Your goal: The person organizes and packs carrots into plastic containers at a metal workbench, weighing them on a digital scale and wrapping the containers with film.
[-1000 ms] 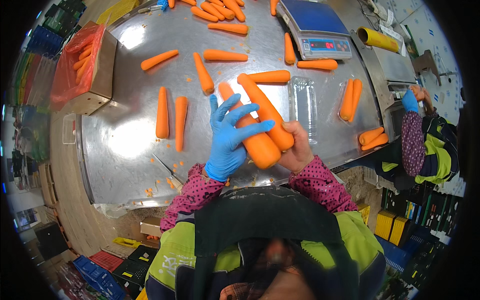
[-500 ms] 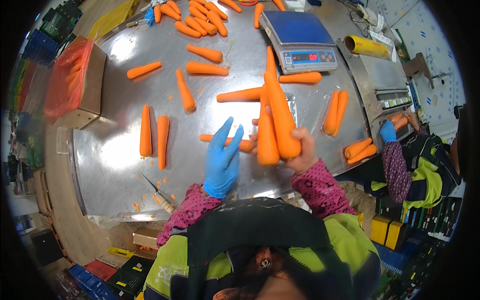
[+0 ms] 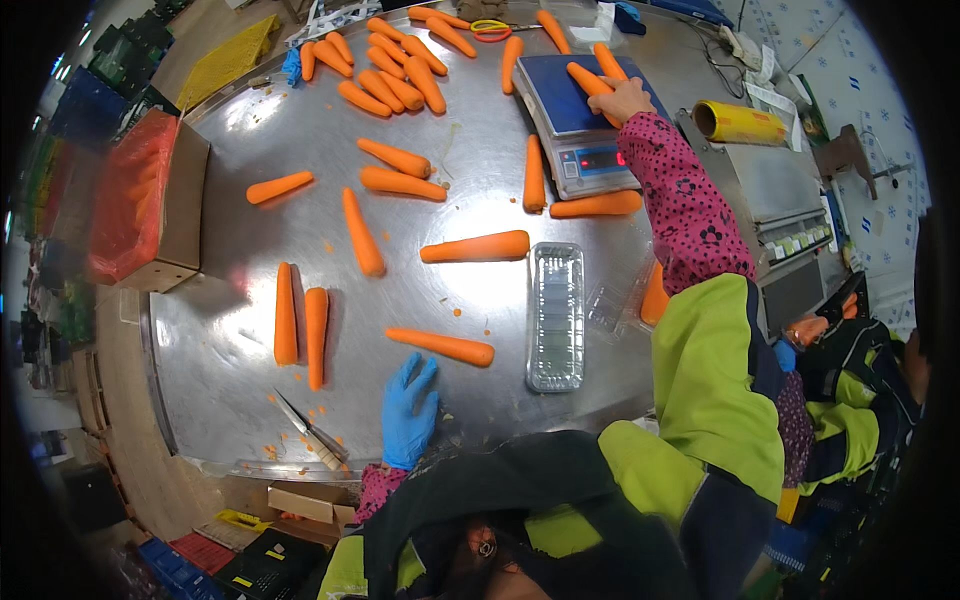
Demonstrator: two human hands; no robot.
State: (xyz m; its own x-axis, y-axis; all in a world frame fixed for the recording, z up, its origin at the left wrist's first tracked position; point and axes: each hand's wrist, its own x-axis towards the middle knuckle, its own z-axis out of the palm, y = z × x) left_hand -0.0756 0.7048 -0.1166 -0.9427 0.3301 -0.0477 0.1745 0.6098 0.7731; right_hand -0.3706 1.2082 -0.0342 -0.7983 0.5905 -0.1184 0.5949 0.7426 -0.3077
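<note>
My right hand reaches to the back right, its fingers closed round an orange carrot at the digital scale. Another carrot lies beside it over the scale's blue top. My left hand, in a blue glove, rests open near the table's front edge, fingers stretched out and holding nothing. Just beyond its fingertips lies a single carrot. A clear plastic tray sits right of that carrot. One more carrot lies left of the tray's far end.
Several carrots are heaped at the back. A knife lies front left among peel bits. At the left stands a cardboard box with red lining. Scissors, a yellow roll and a co-worker's sleeve are also in view.
My right hand has carried two carrots from above the middle of the table to the scale. The tray beneath them now shows fully. My left hand has drawn back slightly.
</note>
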